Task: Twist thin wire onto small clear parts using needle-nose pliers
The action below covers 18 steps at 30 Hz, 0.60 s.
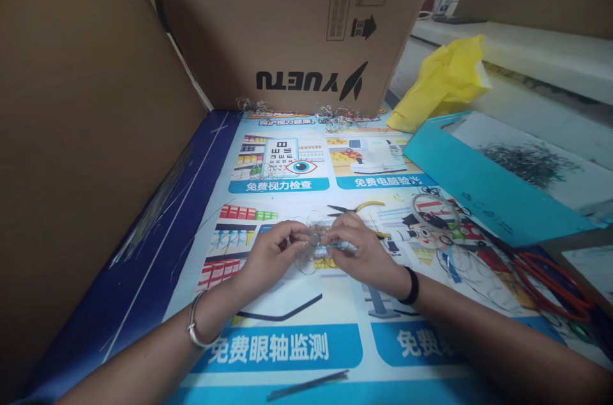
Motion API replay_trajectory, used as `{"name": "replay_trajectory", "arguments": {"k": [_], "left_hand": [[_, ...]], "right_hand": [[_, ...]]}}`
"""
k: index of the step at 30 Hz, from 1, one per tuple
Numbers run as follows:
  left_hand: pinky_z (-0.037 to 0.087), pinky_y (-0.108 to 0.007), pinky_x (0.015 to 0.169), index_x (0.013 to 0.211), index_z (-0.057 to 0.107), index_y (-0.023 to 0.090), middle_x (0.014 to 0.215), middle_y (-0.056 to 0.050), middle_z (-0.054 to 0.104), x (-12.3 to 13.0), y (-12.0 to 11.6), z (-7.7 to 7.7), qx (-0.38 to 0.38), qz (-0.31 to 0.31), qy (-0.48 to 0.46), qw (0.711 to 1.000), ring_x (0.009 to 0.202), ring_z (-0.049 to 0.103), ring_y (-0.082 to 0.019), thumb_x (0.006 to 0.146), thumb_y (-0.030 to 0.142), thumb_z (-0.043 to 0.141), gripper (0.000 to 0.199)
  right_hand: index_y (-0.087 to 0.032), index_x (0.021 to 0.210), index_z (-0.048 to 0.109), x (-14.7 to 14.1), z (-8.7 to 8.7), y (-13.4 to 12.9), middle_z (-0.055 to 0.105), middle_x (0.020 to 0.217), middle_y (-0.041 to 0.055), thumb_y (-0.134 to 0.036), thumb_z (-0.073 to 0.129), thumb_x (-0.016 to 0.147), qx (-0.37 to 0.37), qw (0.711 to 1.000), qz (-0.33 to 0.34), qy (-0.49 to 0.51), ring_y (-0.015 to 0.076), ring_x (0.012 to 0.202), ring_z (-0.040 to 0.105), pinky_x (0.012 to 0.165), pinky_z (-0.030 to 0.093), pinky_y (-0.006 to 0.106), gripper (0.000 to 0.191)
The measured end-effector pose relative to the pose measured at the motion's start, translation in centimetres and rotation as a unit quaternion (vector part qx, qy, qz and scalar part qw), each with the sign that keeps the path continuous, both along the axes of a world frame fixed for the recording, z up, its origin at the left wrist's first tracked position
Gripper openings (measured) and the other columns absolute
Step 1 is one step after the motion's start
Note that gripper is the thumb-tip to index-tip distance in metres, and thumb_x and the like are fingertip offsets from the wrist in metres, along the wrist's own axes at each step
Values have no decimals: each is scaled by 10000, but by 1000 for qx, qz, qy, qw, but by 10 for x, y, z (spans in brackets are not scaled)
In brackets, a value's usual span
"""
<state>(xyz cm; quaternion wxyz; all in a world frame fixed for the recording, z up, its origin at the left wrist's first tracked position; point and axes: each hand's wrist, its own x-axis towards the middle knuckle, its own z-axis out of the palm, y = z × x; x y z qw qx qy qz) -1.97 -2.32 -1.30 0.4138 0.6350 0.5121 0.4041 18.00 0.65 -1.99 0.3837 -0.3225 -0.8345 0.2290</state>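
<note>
Over the middle of the printed sheet, my left hand [275, 255] and my right hand [361, 255] face each other, fingertips nearly meeting. Both are closed in a pinch on a piece of thin looped wire [313, 236]. Its fine loops stick out above and below the fingertips; its exact shape is hard to make out. Just behind my right hand lie pliers [366, 207] with dark jaws and yellow handles, partly covered by that hand. Nearer to me rests a small bundle of straight dark wires [309, 386].
Cardboard panels [297, 22] stand behind and at left. Loose wire tangles [338, 117] lie along the back. Straight wires [148, 220] lie at left. On the right are a wire coil [435, 210], red-handled scissors [550, 283], a teal box [479, 188] with wire scraps [527, 162], and a yellow bag [440, 82].
</note>
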Motion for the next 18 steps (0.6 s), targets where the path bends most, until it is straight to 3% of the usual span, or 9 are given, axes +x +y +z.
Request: {"name": "replay_trajectory", "arguments": {"k": [7,18], "left_hand": [[505,-245,712,940,647,182,881,-36,692,-2,0,1,17,-3,-12,1000,781,636,-139,775,163,598,173],[505,-238,712,941,633,185,856,-22,684,-3,2,-5,0,-18,-21,1000,768,623,-124,791,197,590,156]], "right_hand": [[-228,823,612,1,-2,1,555,782,20,-59,551,690,-16,1000,11,-1,188,802,524,729,424,353,223],[-216,735,619,0,1,2,568,742,17,-188,591,777,-52,998,7,-22,173,770,530,731,407,342,58]]}}
